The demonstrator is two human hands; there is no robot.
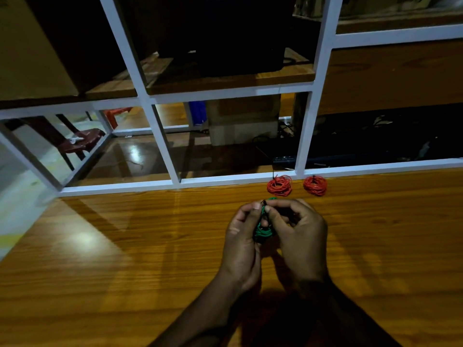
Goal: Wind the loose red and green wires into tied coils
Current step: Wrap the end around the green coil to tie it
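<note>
Green coil point(263, 230) held between both hands, just above the worktop point(125, 246), at about 5 o'clock from frame centre. Left hand point(241, 234) curled round the coil's left side, thumb and forefinger pinching near its top. Right hand point(299, 229) likewise clamped on it: fingertips pinch at the coil's top, where a thin dark strand shows, probably the tie. Judgement: the tying step is in hand, knot not yet closed.

Two red coils, each with a dark tie, lie on the worktop at 12 to 1 o'clock from the hands: first red coil point(279, 185) near, second red coil point(315, 185) just to its right, apart from it. Both sit against the white shelf frame point(225, 180) at the worktop's far edge.

Risks, as judged:
- If either pinch slackens before the tie is snug, the springy loops could fan out and the coil would need rewinding.
- Dim light and a thin dark tie make the end easy to lose between the fingers.
- An over-tight twist could kink the wire.

Writing: none readable anywhere; no brand or label made out.
</note>
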